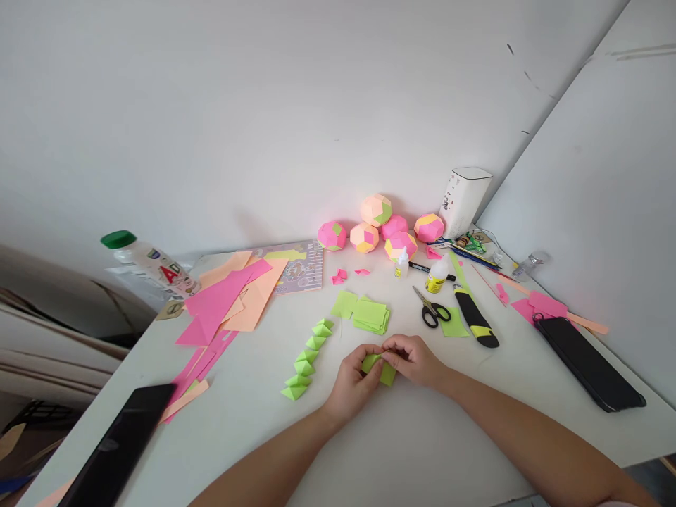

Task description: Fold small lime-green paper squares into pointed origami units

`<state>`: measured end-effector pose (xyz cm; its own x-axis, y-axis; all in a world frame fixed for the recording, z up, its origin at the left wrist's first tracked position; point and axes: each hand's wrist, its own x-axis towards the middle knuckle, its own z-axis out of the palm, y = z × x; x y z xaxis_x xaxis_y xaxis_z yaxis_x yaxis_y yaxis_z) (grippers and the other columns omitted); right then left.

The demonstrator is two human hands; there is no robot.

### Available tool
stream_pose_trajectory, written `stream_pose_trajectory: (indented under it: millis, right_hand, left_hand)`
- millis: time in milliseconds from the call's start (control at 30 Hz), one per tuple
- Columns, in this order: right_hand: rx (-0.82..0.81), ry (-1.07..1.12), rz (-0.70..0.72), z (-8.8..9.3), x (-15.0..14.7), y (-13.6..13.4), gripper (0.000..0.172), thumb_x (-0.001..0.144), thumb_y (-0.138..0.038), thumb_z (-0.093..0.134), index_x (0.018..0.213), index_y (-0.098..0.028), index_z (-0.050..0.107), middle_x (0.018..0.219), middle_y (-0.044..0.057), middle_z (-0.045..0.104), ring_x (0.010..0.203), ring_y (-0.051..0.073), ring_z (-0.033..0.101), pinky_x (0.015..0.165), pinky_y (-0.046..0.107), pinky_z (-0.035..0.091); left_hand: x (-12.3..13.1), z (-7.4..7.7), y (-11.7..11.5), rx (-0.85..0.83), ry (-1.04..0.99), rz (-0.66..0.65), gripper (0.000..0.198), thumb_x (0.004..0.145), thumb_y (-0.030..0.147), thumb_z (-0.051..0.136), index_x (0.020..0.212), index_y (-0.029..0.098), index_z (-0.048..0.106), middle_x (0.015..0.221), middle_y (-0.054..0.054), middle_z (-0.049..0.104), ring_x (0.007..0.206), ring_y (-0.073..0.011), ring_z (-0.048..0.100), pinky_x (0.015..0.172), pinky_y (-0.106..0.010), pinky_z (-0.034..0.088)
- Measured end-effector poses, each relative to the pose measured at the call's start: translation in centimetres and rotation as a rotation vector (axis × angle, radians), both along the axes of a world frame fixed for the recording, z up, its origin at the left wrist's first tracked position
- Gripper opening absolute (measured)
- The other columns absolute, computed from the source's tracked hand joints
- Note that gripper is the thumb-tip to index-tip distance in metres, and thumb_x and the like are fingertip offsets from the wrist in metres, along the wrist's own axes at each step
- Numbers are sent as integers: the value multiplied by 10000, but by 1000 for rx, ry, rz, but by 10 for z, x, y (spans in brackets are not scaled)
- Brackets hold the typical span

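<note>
Between my hands is a green sheet of paper (pixel 387 375), partly bent, its middle covered by my fingers. My left hand (pixel 355 380) pinches its left side with thumb and fingers. At the upper right edge, my right hand (pixel 415 358) pinches the same sheet. Just beyond my hands lies a stack of green paper squares (pixel 371 315), with a loose green square (pixel 344 304) beside it. A slanting row of several folded green paper pieces (pixel 305 363) sits left of my left hand. Black-handled scissors (pixel 433 310) lie partly open beyond my right hand.
Pink and orange paper balls (pixel 364 238) stand by the wall. Right of the scissors are a glue bottle (pixel 437 274), a box cutter (pixel 475 317) and a black phone case (pixel 589 362). Coloured paper sheets (pixel 224 303), a white bottle (pixel 153 264) and a tablet (pixel 119 443) occupy the left.
</note>
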<state>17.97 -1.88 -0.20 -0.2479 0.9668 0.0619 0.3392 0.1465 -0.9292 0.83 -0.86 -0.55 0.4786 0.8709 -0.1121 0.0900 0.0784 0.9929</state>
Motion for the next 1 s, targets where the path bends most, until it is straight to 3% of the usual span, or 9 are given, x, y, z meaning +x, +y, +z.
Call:
stream_pose_trajectory:
  millis: [1000]
  right_hand:
    - [0, 0, -7, 5, -2, -1, 178, 822, -298, 521, 829, -141, 605, 677, 19, 571, 553, 102, 459, 507, 215, 380]
  left_hand:
    - [0, 3, -1, 9, 22, 22, 303, 804, 424, 542, 944, 156, 555, 694, 5, 535, 547, -91, 444, 507, -200, 396]
